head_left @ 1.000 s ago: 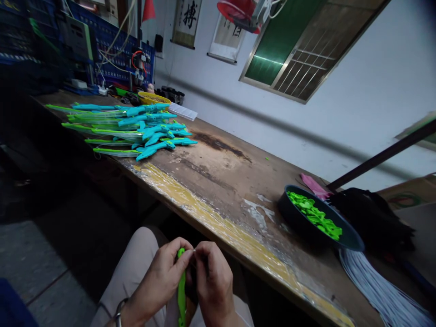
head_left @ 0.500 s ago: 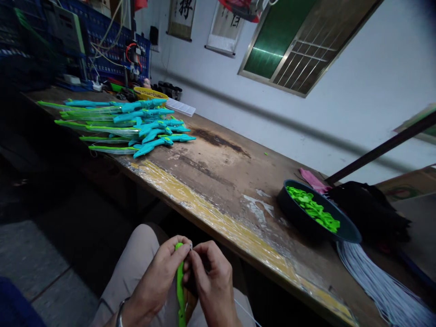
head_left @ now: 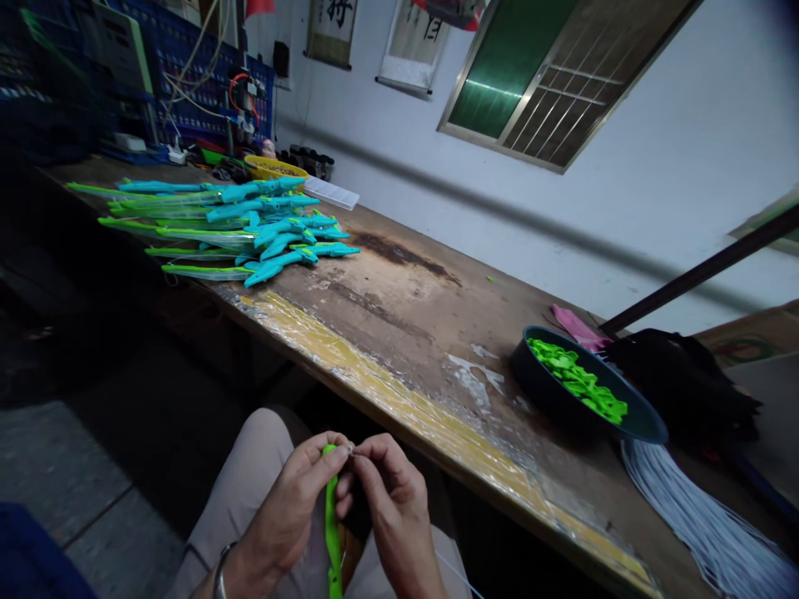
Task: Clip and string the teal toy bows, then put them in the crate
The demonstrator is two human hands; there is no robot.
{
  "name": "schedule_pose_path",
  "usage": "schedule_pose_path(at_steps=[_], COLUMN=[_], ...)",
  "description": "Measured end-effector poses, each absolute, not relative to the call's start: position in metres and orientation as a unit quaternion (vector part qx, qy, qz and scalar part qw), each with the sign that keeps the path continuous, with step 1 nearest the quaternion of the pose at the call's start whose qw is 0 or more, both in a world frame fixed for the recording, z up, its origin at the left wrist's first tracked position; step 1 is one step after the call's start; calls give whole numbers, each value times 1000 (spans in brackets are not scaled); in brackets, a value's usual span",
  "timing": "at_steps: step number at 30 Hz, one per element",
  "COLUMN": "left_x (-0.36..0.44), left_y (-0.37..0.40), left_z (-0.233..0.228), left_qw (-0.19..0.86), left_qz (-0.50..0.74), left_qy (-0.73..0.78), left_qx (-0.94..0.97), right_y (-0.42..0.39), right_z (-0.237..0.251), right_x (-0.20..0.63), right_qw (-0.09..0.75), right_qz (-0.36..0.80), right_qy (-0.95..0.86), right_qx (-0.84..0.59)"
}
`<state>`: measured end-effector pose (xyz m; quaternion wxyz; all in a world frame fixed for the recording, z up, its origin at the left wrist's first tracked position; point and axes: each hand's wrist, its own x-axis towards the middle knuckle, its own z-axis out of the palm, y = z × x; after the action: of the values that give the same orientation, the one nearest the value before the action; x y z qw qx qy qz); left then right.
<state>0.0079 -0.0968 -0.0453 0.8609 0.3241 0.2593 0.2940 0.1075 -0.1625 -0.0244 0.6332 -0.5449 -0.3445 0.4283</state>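
Hands (head_left: 349,499) unmoved on green strip (head_left: 331,532)

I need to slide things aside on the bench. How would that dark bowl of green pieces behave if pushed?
The dark bowl looks shallow and wide, so it would likely slide, not tip. The green pieces lie loose and heaped, so some may spill.

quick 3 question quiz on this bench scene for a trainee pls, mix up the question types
1. True or false: the left hand grips a green plastic strip over the lap.
2. What fills the dark bowl? A) screws B) small green parts C) white cords
3. Fill in: the right hand pinches at the strip's ____ end.

Key: 1 true. 2 B. 3 top. The pile of teal toy swords lies far off on the workbench; white cords lie beside the bowl.
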Motion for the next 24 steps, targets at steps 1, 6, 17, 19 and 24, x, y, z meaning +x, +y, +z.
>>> schedule_pose_path(at_steps=[1,6,17,19,24], left_x=[7,5,9,10,10], left_y=[-97,-99,-105,-106,-111], left_z=[-46,-48,-39,-38,-42], left_qw=[863,867,843,841,847], left_qz=[292,292,303,306,307], left_qy=[254,240,277,290,313], left_qx=[323,324,346,338,299], right_y=[-162,-159,-163,-164,-170], right_z=[-24,-21,-22,-22,-22], right_x=[108,110,106,106,109], right_qw=[635,627,605,590,504], right_qz=[435,474,420,395,129], right_qy=[-336,-289,-325,-355,-536], right_qx=[-543,-547,-593,-608,-665])
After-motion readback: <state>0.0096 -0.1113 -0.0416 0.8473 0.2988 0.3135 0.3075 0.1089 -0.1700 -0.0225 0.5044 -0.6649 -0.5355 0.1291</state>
